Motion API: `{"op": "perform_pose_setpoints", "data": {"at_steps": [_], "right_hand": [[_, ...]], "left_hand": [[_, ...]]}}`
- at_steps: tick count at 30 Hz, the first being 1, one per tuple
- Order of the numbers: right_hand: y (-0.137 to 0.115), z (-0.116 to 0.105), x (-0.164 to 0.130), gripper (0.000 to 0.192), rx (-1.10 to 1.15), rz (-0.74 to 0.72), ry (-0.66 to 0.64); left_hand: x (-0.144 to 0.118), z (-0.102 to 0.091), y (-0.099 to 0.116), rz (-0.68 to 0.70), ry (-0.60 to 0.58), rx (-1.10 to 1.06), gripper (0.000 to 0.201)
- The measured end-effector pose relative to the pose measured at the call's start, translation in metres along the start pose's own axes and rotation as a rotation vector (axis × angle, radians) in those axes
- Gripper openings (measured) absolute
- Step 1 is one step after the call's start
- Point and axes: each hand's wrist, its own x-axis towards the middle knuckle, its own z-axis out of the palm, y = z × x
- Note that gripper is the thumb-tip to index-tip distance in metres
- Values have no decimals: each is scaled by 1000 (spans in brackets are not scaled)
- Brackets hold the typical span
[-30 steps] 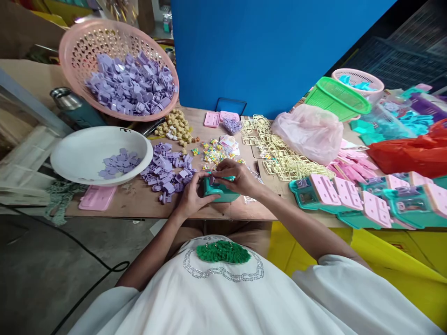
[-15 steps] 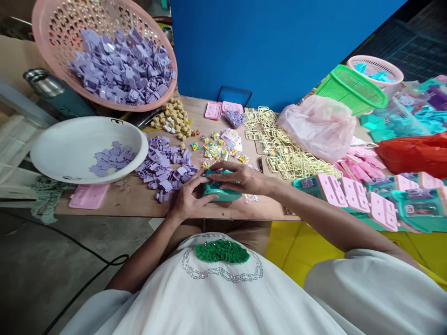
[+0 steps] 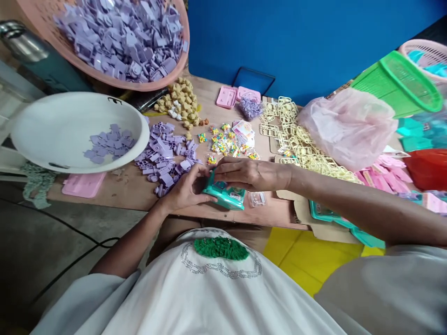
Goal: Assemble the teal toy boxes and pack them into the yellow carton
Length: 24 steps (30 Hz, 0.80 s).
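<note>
A small teal plastic toy case [image 3: 226, 195] sits at the front edge of the wooden table [image 3: 132, 197]. My left hand [image 3: 186, 190] grips its left side. My right hand [image 3: 244, 173] lies over its top, fingertips pressed at its upper left corner; what is under them is hidden. A loose heap of purple plastic parts [image 3: 165, 156] lies just left of my left hand. Small multicoloured pieces [image 3: 226, 142] are scattered just beyond my hands. A clear little piece [image 3: 257, 199] rests to the right of the case.
A white bowl [image 3: 45, 132] with purple parts and a pink basket [image 3: 139, 84] full of them stand at left. Tan pieces [image 3: 181, 104], cream frames [image 3: 300, 149], a pink bag [image 3: 349, 125], a green basket [image 3: 401, 86] and teal and pink cases [image 3: 335, 216] fill the right. A pink tray [image 3: 84, 184] lies front left.
The view has tilted down and closer. Both hands stay on the teal case, which now sits tilted, its face turned more toward me, with my right forearm stretched across the table.
</note>
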Motion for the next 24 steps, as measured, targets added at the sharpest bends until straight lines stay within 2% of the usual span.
{"op": "perform_pose_setpoints", "data": {"at_steps": [16, 24], "right_hand": [[9, -16, 13, 43, 142, 7, -196], [11, -22, 22, 40, 186, -74, -229]], "left_hand": [[6, -1, 9, 81, 6, 80, 65], [4, -2, 3, 61, -25, 79, 68]]}}
